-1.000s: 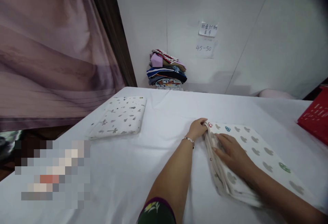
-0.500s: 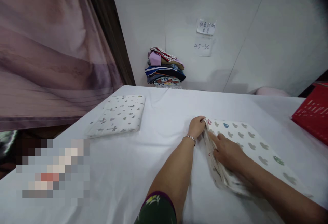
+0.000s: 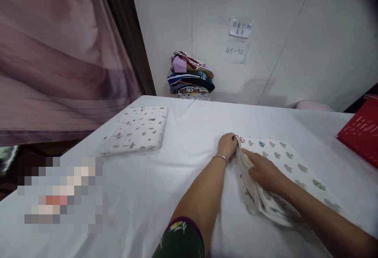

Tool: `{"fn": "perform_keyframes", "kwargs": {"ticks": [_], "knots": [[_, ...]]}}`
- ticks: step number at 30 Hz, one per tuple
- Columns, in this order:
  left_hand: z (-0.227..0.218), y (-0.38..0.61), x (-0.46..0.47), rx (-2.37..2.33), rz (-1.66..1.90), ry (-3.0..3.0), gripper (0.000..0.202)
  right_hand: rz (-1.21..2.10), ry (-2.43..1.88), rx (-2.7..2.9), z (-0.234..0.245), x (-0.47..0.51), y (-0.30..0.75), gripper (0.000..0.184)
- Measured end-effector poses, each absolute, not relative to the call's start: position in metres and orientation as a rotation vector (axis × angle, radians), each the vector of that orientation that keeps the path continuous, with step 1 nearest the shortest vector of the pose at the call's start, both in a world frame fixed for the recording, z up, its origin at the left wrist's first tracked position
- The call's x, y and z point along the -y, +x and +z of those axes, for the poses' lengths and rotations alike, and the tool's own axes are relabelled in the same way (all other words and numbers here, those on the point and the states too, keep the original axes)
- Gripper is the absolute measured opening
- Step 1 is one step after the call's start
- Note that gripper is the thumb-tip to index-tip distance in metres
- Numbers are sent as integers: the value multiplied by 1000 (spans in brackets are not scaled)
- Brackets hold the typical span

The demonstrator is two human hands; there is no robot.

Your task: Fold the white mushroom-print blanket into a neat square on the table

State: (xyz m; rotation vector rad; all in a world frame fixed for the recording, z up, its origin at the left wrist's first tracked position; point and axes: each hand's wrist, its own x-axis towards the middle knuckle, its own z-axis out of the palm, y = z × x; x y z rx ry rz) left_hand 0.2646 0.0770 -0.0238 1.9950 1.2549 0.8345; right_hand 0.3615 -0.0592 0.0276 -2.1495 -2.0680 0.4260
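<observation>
A folded white cloth with grey, blue and green cloud shapes [image 3: 291, 163] lies on the white table [image 3: 189, 128] in front of me. My left hand [image 3: 227, 145] is curled round its far left corner, pinching the layered edge. My right hand [image 3: 264, 171] rests on top of the cloth near that same edge, fingers together and pointing toward the corner, pressing the layers down. A thin bracelet sits on my left wrist.
A second folded white cloth with small dark prints [image 3: 136, 129] lies at the table's left. A stack of coloured folded clothes [image 3: 191, 76] stands against the wall behind. A red basket [image 3: 362, 132] is at the right edge. A pinkish curtain [image 3: 59, 53] hangs at left.
My right hand has slid a little along the cloth toward the corner that my left hand holds. The left hand has stayed in place.
</observation>
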Motion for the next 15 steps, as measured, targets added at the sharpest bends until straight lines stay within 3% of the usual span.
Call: {"fn": "perform_keyframes", "kwargs": {"ticks": [7,12,15], "knots": [[-27,260,-80,-1161,802,1962,31,417,-2227,2114,32,68,346,66],[-21,254,-82,-985,715,2011,61,466,-2136,2004,24,66,358,69],[-19,250,-83,-919,679,2040,69,652,-1995,1897,24,62,367,69]]}}
